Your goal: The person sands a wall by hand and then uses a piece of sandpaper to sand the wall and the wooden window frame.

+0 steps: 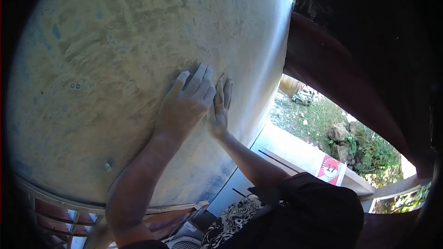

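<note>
a large, rounded wall surface (138, 55) fills most of the view, grey-green and mottled, like fresh plaster or cement. it curves away to the right, where it ends at a dark reddish beam (332, 69). most of the surface looks smooth and evenly coated, with faint streaks, a few bluish patches and small pits; judging from this, the smoothing seems largely done, with a rougher, darker patch just above the fingertips possibly left to work.

below the surface runs a pale wooden frame (60, 200) of slats. to the lower right, outdoors, sunlit grass and rocks (341, 133) show beyond a pale ledge, with a white bag (331, 168) bearing a red sign.

the left hand (184, 106) lies flat on the surface, palm down, fingers straight and close together, dusted with grey. the right hand (219, 108) rests just beside it, touching it, seen edge-on with fingers together and pressed against the surface. neither hand holds a tool. both bare forearms rise from the bottom of the view; a dark sleeve (314, 207) covers the right upper arm.
</note>
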`<control>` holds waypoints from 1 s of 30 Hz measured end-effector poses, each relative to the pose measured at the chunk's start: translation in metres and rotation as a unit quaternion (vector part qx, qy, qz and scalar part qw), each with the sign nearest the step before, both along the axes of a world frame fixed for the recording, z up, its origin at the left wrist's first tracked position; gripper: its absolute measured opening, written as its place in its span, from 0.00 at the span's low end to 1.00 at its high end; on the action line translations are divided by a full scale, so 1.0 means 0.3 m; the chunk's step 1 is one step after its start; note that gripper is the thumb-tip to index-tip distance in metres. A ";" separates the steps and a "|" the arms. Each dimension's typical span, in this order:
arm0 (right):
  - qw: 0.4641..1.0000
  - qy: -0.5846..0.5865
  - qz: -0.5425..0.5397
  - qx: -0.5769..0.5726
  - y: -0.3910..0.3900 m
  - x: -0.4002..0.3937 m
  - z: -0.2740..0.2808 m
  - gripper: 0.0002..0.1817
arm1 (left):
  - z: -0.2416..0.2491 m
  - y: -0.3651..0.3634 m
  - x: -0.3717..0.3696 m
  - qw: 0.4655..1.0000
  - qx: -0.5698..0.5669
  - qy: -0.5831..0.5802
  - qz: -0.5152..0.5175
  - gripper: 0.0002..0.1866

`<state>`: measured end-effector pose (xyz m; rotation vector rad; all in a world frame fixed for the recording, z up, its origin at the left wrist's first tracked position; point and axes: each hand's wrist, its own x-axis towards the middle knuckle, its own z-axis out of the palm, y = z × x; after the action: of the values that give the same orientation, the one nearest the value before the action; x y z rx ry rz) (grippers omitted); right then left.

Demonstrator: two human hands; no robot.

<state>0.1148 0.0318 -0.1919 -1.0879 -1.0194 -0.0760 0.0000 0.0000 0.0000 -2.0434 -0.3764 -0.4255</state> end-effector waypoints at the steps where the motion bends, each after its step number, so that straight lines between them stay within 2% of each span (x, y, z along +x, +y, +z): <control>1: 0.999 -0.047 -0.008 0.026 0.004 -0.004 -0.013 0.33 | 0.011 -0.009 -0.025 1.000 -0.003 0.004 -0.001 0.15; 2: 0.994 -0.093 -0.017 0.055 0.016 -0.002 -0.019 0.32 | 0.023 -0.015 -0.045 1.000 -0.003 0.006 -0.002 0.12; 6: 0.994 -0.107 -0.004 0.022 0.106 0.266 -0.205 0.32 | 0.012 -0.019 0.040 1.000 0.007 0.020 0.003 0.12; 7: 0.997 0.058 0.033 0.028 0.165 0.318 -0.267 0.33 | 0.003 -0.015 0.055 0.999 0.040 0.018 0.016 0.11; 8: 0.972 0.222 0.071 0.032 0.201 0.348 -0.293 0.33 | -0.006 -0.013 0.065 0.997 0.073 0.017 0.031 0.11; 12: 0.958 0.286 0.027 -0.025 0.233 0.380 -0.202 0.34 | -0.023 -0.017 0.068 0.995 0.086 -0.014 0.047 0.11; 14: 0.986 0.159 0.014 -0.051 0.137 0.304 -0.005 0.35 | -0.040 -0.038 0.064 0.992 0.046 -0.097 0.061 0.11; 15: 0.994 0.108 0.019 -0.025 0.092 0.262 0.070 0.34 | -0.057 -0.046 0.066 0.992 0.043 -0.097 0.072 0.11; 16: 0.998 0.057 0.022 0.002 0.052 0.231 0.116 0.34 | -0.080 -0.047 0.070 0.984 0.031 -0.159 0.073 0.12; 17: 0.998 0.058 0.029 -0.001 0.019 0.222 0.124 0.34 | -0.104 -0.046 0.079 0.973 0.021 -0.220 0.071 0.14; 19: 0.987 -0.132 0.087 0.028 -0.031 0.218 0.124 0.30 | -0.173 -0.036 0.101 0.962 0.036 -0.255 0.093 0.15; 20: 0.987 -0.133 0.090 0.032 -0.026 0.252 0.096 0.30 | -0.210 -0.029 0.112 0.949 0.050 -0.291 0.110 0.17; 22: 0.954 -0.294 0.057 -0.017 0.045 0.382 -0.064 0.25 | -0.281 -0.022 0.123 0.940 0.049 -0.309 0.132 0.20; 24: 0.987 -0.116 0.107 -0.011 0.149 0.496 -0.199 0.25 | -0.339 -0.013 0.132 0.932 0.049 -0.325 0.155 0.23; 25: 0.995 -0.060 0.078 -0.026 0.200 0.558 -0.222 0.28 | -0.365 -0.012 0.136 0.923 0.031 -0.339 0.180 0.25; 26: 0.954 0.256 0.154 -0.023 0.226 0.612 -0.151 0.28 | -0.387 -0.030 0.133 0.913 0.010 -0.348 0.211 0.27; 27: 0.953 0.260 0.156 -0.027 0.229 0.611 -0.107 0.28 | -0.401 -0.037 0.129 0.914 0.009 -0.345 0.215 0.27; 29: 0.972 0.218 0.053 -0.066 0.236 0.577 -0.024 0.31 | -0.408 -0.035 0.130 0.906 -0.020 -0.349 0.240 0.32; 30: 0.981 0.183 0.042 -0.046 0.217 0.524 0.014 0.30 | -0.407 -0.035 0.135 0.905 -0.019 -0.350 0.242 0.32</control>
<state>0.2720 0.0970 -0.1877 -1.0913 -0.7400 0.2356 0.0404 -0.0105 -0.1220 -1.6862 -1.3010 -0.8318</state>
